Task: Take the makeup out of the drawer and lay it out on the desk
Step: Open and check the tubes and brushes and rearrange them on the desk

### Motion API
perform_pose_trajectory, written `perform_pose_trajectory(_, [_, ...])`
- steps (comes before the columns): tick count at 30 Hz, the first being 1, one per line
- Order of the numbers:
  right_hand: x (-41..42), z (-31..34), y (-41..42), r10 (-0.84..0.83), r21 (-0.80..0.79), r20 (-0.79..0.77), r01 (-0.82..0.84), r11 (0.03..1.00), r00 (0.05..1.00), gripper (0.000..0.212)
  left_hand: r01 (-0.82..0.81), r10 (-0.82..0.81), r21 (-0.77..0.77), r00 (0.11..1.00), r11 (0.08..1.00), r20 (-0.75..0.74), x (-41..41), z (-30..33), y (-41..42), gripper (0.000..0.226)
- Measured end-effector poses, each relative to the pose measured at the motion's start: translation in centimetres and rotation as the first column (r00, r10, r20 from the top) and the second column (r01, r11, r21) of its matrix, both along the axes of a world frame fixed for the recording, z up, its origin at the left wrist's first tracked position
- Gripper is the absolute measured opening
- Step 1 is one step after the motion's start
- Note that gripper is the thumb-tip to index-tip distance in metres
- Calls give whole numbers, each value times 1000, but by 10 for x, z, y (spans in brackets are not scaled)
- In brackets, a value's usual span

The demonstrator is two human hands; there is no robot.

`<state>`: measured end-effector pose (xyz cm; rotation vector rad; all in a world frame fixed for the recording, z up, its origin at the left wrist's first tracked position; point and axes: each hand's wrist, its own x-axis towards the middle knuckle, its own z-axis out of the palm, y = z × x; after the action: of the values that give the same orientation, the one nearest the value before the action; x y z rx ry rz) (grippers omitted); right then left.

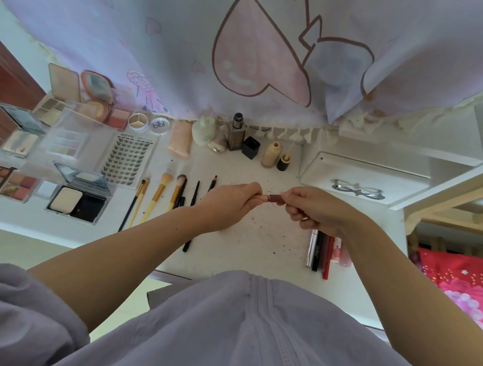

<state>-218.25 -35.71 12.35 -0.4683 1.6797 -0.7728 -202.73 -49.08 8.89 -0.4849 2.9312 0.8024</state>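
Observation:
Both my hands hold a small brown lipstick tube (274,198) above the middle of the white desk (258,242). My left hand (232,202) pinches its left end, and my right hand (314,209) grips its right end. Laid out on the desk are several open palettes and compacts (78,195) at the left, a lash tray (128,158), a row of brushes and pencils (160,196), bottles (235,135) along the back, and several slim tubes and pencils (322,251) under my right wrist. The drawer is not in view.
A patterned curtain (260,53) hangs behind the desk. A white box (363,176) with a metal eyelash curler (356,190) on it stands at the right. A red patterned cloth (459,283) lies beyond the desk's right edge. My lilac top fills the foreground.

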Motion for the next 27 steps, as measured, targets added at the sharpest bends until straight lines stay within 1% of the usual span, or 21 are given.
perform_pose_trajectory(1, [-1,1,1,-4,-2,-2,4,1000,1000,25,-1,1,3,1000,1000,-3,0,0,0,32])
perform_pose_trajectory(4, [-2,0,1,-25,5,-6,25,1000,1000,39,-5,5,12,1000,1000,-29,-3,1,0,32])
perform_pose_trajectory(5, [-2,0,1,-28,-13,-4,28,1000,1000,39,-7,7,14,999,1000,-38,-4,1,0,32])
perform_pose_trajectory(8, [-4,2,1,-17,-66,-11,16,998,1000,22,-14,15,18,999,1000,-46,-4,2,-1,31])
perform_pose_trajectory(9, [-5,3,1,-28,-59,-8,27,998,1000,21,-12,13,19,999,1000,-44,-4,2,-2,31])
perform_pose_trajectory(12, [-6,3,1,-83,-39,10,83,996,997,37,-7,8,21,998,1000,-55,-4,3,-2,31])
perform_pose_trajectory(13, [-6,3,0,-84,-50,4,84,995,996,36,-3,4,17,998,1000,-59,-4,3,-2,31])
perform_pose_trajectory(16, [-6,6,-1,-52,-83,-34,49,995,998,21,-1,1,8,999,1000,-47,-4,3,-3,32])
perform_pose_trajectory(17, [-6,7,-2,-51,-71,-47,48,996,998,21,-4,4,10,999,1000,-38,-4,2,-4,32])
perform_pose_trajectory(20, [-7,9,-4,-63,-1,-73,63,998,995,33,-5,5,16,1000,1000,-25,-4,2,-7,32])
perform_pose_trajectory(21, [-6,9,-5,-48,6,-84,49,999,995,32,0,0,14,1000,1000,-24,-3,2,-7,32])
perform_pose_trajectory(24, [-5,9,-7,-33,-28,-71,31,999,997,15,-1,1,8,1000,1000,-12,-2,0,-9,32])
perform_pose_trajectory(25, [-6,9,-7,-37,-28,-62,36,999,997,17,-4,4,7,1000,1000,-8,-2,0,-10,31])
perform_pose_trajectory(27, [-4,10,-7,-38,-1,-74,38,999,997,26,-5,5,8,1000,1000,-6,-1,0,-11,31])
